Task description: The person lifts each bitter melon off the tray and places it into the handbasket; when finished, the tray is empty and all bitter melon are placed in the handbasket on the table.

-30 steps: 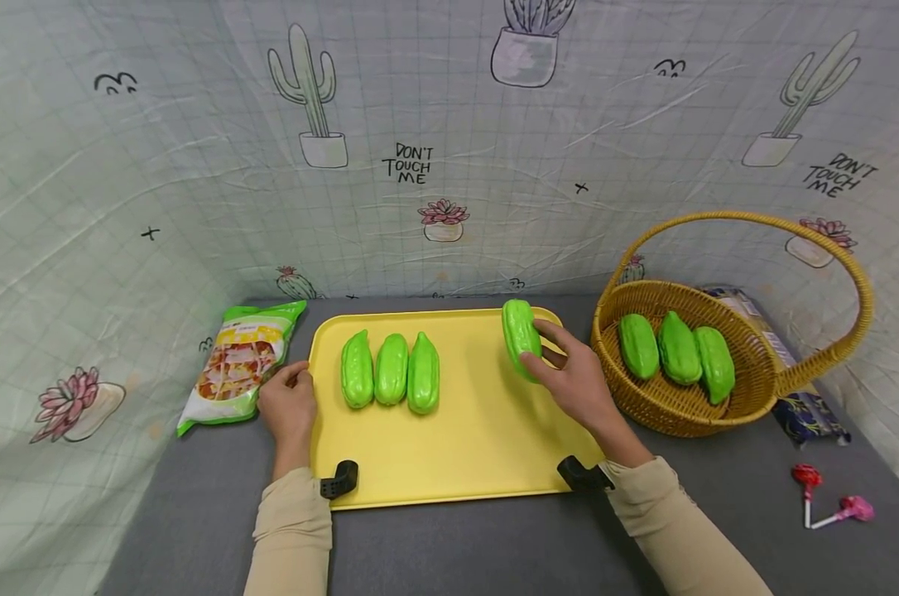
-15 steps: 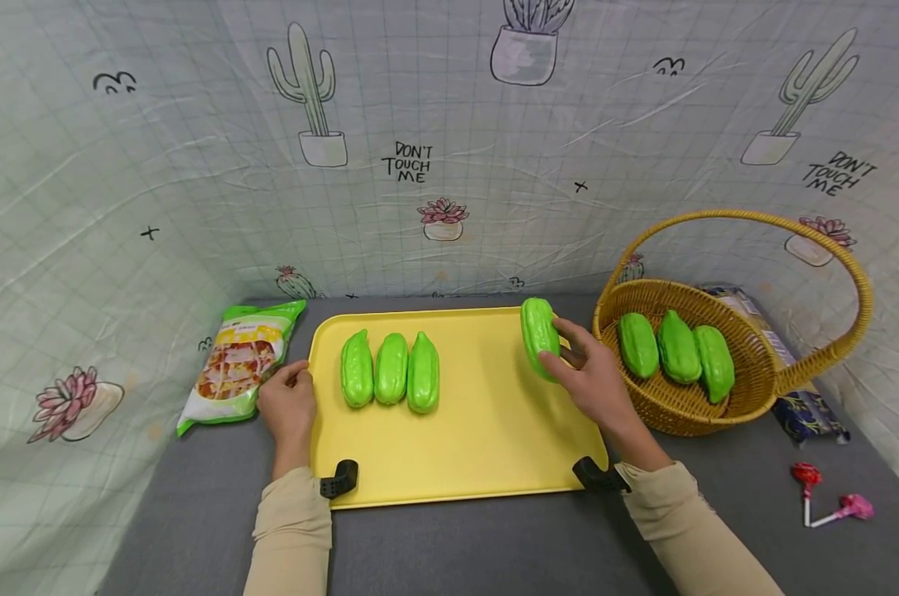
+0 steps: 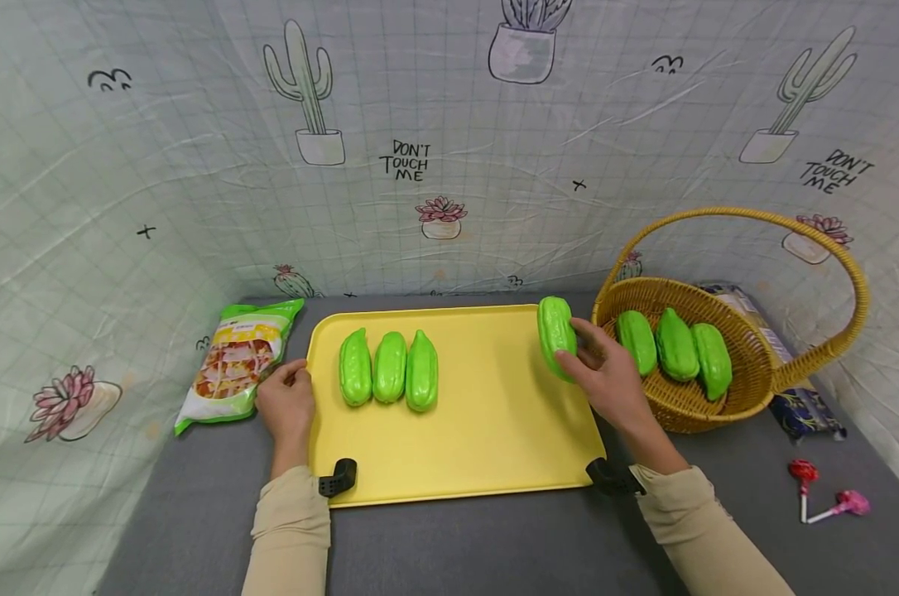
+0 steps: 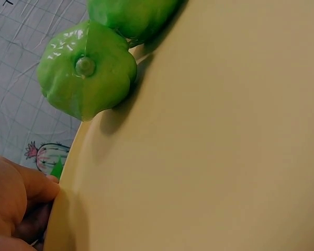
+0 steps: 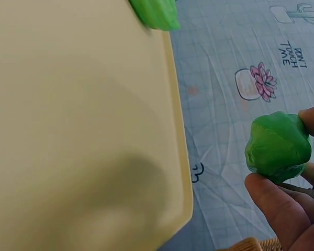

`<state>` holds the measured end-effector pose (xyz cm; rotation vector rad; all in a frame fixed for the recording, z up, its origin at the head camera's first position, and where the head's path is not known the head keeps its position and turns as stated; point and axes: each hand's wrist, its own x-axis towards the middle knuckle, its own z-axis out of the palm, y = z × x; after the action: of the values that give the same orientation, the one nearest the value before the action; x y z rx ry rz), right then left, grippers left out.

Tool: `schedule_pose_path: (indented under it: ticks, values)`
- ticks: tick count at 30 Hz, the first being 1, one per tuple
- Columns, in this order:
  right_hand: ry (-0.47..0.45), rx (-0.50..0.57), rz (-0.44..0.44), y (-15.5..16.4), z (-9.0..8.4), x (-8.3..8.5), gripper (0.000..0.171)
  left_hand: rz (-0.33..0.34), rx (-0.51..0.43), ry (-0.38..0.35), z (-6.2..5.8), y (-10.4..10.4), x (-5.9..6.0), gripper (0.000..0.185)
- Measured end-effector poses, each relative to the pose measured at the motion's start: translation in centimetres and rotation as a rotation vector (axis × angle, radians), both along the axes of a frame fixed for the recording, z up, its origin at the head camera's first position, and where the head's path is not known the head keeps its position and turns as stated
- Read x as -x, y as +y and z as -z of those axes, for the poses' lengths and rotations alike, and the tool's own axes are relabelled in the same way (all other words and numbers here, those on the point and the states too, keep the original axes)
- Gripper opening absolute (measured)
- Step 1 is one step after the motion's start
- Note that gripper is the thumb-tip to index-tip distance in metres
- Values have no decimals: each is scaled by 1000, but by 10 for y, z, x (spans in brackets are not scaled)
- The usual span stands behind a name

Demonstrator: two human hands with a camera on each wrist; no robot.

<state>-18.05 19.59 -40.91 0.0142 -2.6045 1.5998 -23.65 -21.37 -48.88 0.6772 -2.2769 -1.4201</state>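
My right hand [image 3: 606, 368] pinches a long, green, ribbed fruit [image 3: 555, 335] between thumb and fingers, holding it upright above the right part of the yellow tray [image 3: 494, 447]. The right wrist view shows this fruit [image 5: 278, 146] end-on, with fingertips on both sides of it. Several similar fruits are about: three green fruits [image 3: 389, 368] lie side by side on the tray's left half, and three more [image 3: 676, 346] rest in a wicker basket [image 3: 684, 418]. My left hand [image 3: 286, 401] has curled fingers at the tray's left rim, its fingertip touching the edge in the left wrist view.
A green-and-white food bag [image 3: 235, 364] lies left of the tray. The basket's tall handle [image 3: 740, 213] arches over it at the right. Behind it is a dark patterned packet [image 3: 805, 415]. Two lollipops [image 3: 803, 470] lie at the right front. A printed cloth stands behind the table.
My right hand has moved to the right with the green ribbed fruit, from over the tray toward the basket side. My left hand stays at the rim.
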Motion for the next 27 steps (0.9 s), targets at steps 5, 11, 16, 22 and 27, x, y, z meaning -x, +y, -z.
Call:
schedule_pose_path:
  ticks: [5, 11, 16, 22, 27]
  values:
    - [-26, 1, 13, 5, 0, -1, 67, -3, -3, 2, 0, 0, 1, 32]
    - [-28, 20, 13, 9, -1, -3, 67, -9, 0, -6, 1, -1, 2, 31]
    - [-35, 71, 15, 15, -2, -4, 67, -7, 1, -5, 2, -1, 2, 31]
    - [-37, 56, 38, 24, -4, -6, 69, -6, 0, -13, 1, 0, 2, 31]
    - [-40, 13, 69, 33, -6, -8, 70, -12, 2, -11, 0, 0, 2, 30]
